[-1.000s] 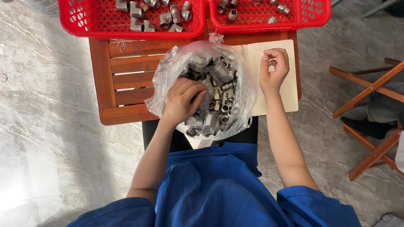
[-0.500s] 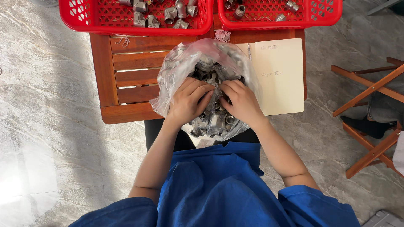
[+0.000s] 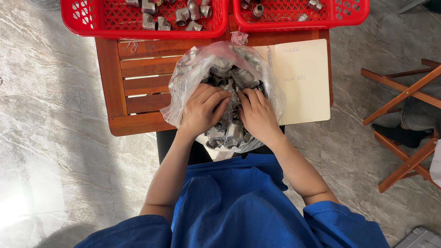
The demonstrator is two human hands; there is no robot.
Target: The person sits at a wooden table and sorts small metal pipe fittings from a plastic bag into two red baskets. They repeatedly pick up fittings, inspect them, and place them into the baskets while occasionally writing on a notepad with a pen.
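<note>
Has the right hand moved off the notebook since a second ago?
Yes. The right hand left the cream notebook and moved left into the clear bag of metal fittings.

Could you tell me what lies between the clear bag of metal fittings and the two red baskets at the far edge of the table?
In the head view, only bare wooden slats of the table separate the clear bag from the left red basket; toward the right red basket lies a tuft of pink string.

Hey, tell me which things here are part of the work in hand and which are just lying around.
In use:
left hand
right hand
clear plastic bag
metal pipe fittings
two red baskets

Lying about:
notebook
pen
folding wooden stool
</note>
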